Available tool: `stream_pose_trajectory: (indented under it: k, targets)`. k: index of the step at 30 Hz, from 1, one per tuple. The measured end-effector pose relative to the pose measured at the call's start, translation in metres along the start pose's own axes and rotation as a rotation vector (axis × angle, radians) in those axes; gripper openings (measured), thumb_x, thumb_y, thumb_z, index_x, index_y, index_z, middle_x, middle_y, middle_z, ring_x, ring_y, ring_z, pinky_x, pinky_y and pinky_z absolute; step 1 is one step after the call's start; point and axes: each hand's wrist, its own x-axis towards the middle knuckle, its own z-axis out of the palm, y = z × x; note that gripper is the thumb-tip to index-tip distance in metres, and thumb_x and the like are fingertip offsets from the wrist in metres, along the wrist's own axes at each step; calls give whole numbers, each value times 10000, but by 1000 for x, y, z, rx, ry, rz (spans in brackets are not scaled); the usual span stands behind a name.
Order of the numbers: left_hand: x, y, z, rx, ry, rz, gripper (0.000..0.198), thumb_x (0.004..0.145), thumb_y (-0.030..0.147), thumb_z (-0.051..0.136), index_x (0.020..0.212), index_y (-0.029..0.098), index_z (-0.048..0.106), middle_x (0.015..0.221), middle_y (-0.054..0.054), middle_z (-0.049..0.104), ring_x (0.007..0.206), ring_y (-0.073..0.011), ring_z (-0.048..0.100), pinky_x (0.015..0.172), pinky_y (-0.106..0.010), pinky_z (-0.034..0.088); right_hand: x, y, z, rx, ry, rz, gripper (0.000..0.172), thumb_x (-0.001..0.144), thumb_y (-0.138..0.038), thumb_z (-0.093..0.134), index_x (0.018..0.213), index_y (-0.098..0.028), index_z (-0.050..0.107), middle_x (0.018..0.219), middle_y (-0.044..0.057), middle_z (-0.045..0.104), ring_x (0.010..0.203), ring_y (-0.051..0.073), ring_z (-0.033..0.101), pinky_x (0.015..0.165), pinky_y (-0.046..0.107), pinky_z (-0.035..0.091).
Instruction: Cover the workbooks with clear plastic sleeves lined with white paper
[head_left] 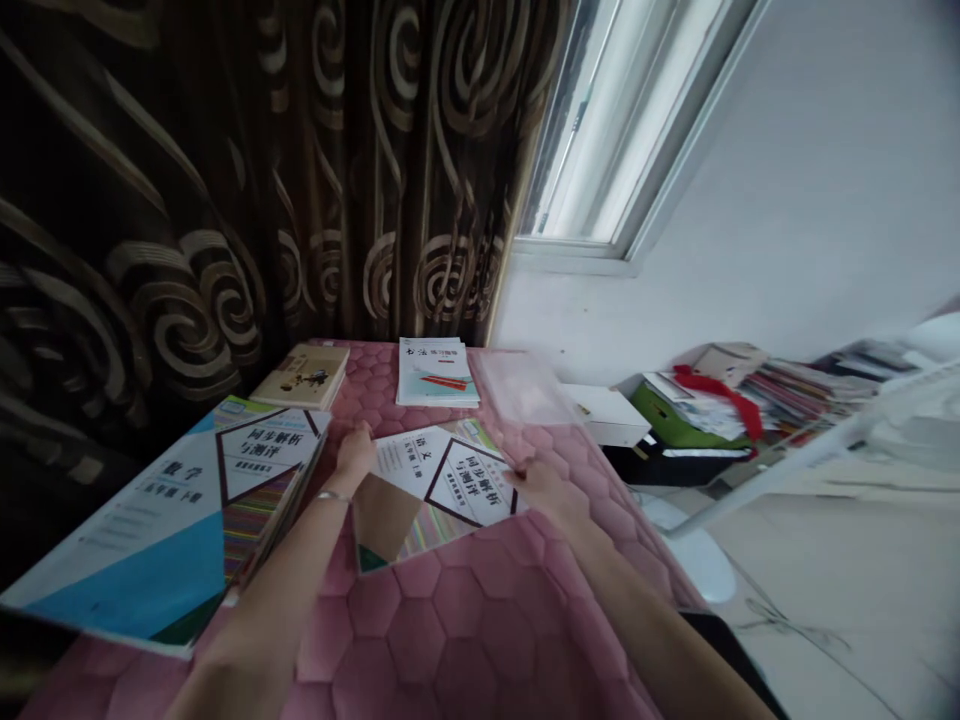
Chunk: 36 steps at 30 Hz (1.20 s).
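Head view: a person's left hand (354, 452), with a thin metal bracelet (332, 496) at the wrist, and right hand (546, 492) reach over a Chinese-language workbook (442, 487) lying near the middle of the frame on a pink quilted mat (416, 640). A clear plastic sleeve (525, 388) lies partly over the workbook and rises, blurred, toward 1 o'clock. The left fingers (360, 434) rest together at the workbook's upper edge, and the right fingers (519, 476) sit together at its right edge, beneath the raised plastic; whether either hand is clamped on the plastic cannot be told. At 9 o'clock from the hands lies a larger maths workbook (165, 520). At 12 o'clock, a small tan book (301, 375) and a white-and-green book stack (439, 372) lie on the mat's far end, before a dark swirl-patterned curtain (150, 200). At 2 o'clock, a white box (607, 415) sits just past the mat, and a green box (675, 425) stands farther off, beside a pile of books (810, 385).
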Motion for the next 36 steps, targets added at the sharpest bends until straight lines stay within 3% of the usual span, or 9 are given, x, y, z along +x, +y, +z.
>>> stream_pose_trajectory:
  k: [4, 8, 12, 20, 26, 36]
  targets:
    - [20, 28, 4, 12, 82, 45, 257, 886, 142, 461, 1109, 186, 581, 1234, -156, 607, 1233, -280, 495, 985, -442, 399, -20, 4, 6, 53, 32, 69, 286, 904, -386, 525, 907, -146, 682, 909, 117, 735, 842, 218, 690, 626, 265, 416]
    - [15, 37, 8, 1, 174, -44, 336, 881, 155, 428, 1199, 108, 524, 1373, -255, 440, 1295, -373, 383, 938, -494, 415, -23, 6, 14, 133, 66, 109, 274, 882, -407, 553, 851, -170, 686, 880, 92, 744, 831, 213, 695, 588, 254, 386]
    - [-9, 21, 9, -37, 157, -83, 381, 836, 128, 485, 1209, 55, 499, 1317, -271, 481, 1277, -370, 419, 962, -455, 405, -20, 13, 21, 214, 80, 109, 252, 870, -405, 568, 847, -194, 703, 875, 71, 753, 827, 207, 699, 582, 247, 385]
    - [-73, -30, 8, -178, 81, 45, 289, 797, 50, 561, 1062, 164, 576, 1111, -108, 656, 1084, -195, 610, 946, -303, 433, -24, 17, 23, 241, 118, 62, 247, 872, -347, 544, 798, -195, 724, 815, 75, 750, 750, 210, 688, 582, 261, 405]
    - [-67, -40, 10, -282, 88, 57, 167, 798, 73, 614, 933, 170, 620, 1025, -57, 712, 963, -128, 662, 874, -223, 470, -31, 16, 22, 209, 149, 84, 250, 877, -337, 546, 775, -187, 719, 832, 94, 752, 785, 228, 692, 595, 267, 404]
    - [-57, -40, 11, -259, 82, 67, 83, 784, 131, 629, 775, 197, 678, 863, -15, 735, 850, -150, 674, 808, -244, 483, -36, 9, 22, 216, 162, 166, 252, 897, -349, 538, 881, -183, 726, 880, 93, 753, 833, 238, 697, 622, 264, 416]
